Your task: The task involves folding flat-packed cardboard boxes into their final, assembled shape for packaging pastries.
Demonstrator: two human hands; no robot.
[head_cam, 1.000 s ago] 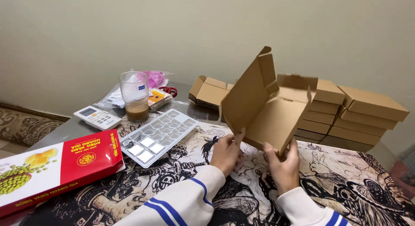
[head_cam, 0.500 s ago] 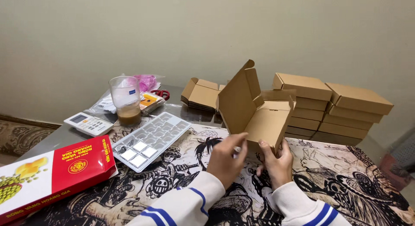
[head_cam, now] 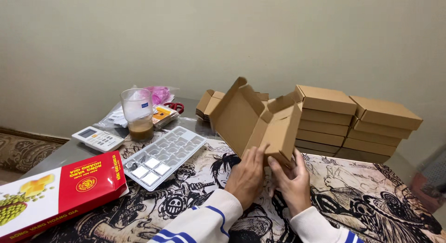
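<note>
A brown cardboard box [head_cam: 253, 119], half folded with its lid flap standing open, is held upright just above the printed cloth. My left hand [head_cam: 246, 173] grips its lower front edge. My right hand [head_cam: 290, 180] holds the folded side panel on the right, fingers pressed against the cardboard. Both sleeves are white with blue stripes.
Two stacks of closed brown boxes [head_cam: 353, 124] stand behind on the right. Flat unfolded boxes [head_cam: 209, 103] lie behind. On the left: a grey compartment tray [head_cam: 162, 154], a glass with brown drink [head_cam: 138, 113], a white remote [head_cam: 97, 138], a red carton [head_cam: 60, 192].
The box has come down from a raised position toward the cloth, and its side panel has been folded in. Both hands stayed on it.
</note>
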